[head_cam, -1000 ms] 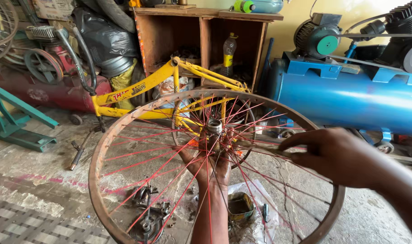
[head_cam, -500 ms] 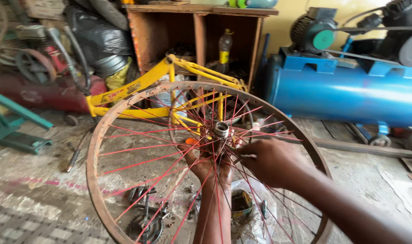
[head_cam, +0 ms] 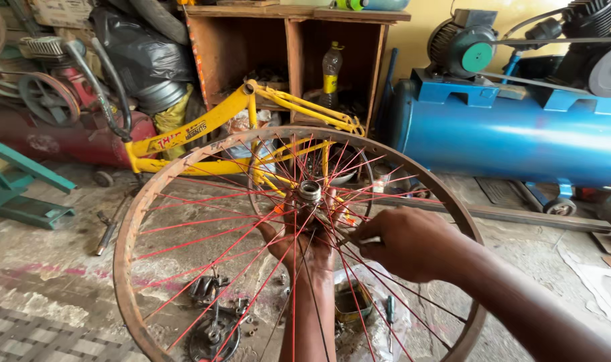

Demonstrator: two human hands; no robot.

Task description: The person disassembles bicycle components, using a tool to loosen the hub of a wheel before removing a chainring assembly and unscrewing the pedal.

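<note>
A rusty bicycle wheel rim (head_cam: 128,228) with red spokes is held flat in front of me. My left hand (head_cam: 299,238) reaches up from below and grips the metal hub (head_cam: 309,193) at the wheel's middle. My right hand (head_cam: 402,243) is over the spokes just right of the hub, fingers pinched on a thin spoke (head_cam: 359,240). Its palm side is hidden.
A yellow bicycle frame (head_cam: 205,127) lies on the concrete floor behind the wheel. A blue compressor tank (head_cam: 520,141) stands at the right, a wooden shelf with a bottle (head_cam: 329,70) at the back. Loose hub parts (head_cam: 215,322) and a tin (head_cam: 349,305) lie under the wheel.
My right hand moved from the rim's right edge inward to the spokes beside the hub. The left hand stayed on the hub.
</note>
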